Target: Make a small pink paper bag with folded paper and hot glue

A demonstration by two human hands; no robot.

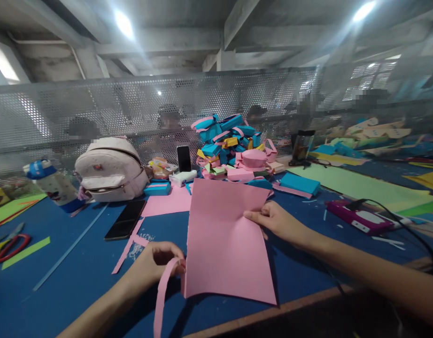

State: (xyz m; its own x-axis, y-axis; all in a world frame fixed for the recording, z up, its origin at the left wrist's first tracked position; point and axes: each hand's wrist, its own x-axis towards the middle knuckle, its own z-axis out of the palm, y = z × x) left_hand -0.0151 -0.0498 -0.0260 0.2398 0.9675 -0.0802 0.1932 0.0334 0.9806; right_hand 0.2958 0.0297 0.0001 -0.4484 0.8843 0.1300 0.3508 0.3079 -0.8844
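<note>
A large pink paper sheet (223, 244) stands tilted up from the blue table in front of me. My right hand (273, 218) pinches its right edge between thumb and fingers. At the sheet's left edge, my left hand (160, 260) is closed, with a narrow pink paper strip (161, 300) hanging down from its fingers. Whether the fingertips also grip the sheet's folded left edge I cannot tell. Beyond the left hand, more pink strips (127, 249) lie beside white scraps (142, 246).
A black phone (126, 220), a white backpack (112, 169) and a bottle (57, 185) are on the left, with scissors (12, 246). Behind the sheet rises a pile of blue and pink paper pieces (230, 145). A purple power bank (360, 216) with a cable lies right.
</note>
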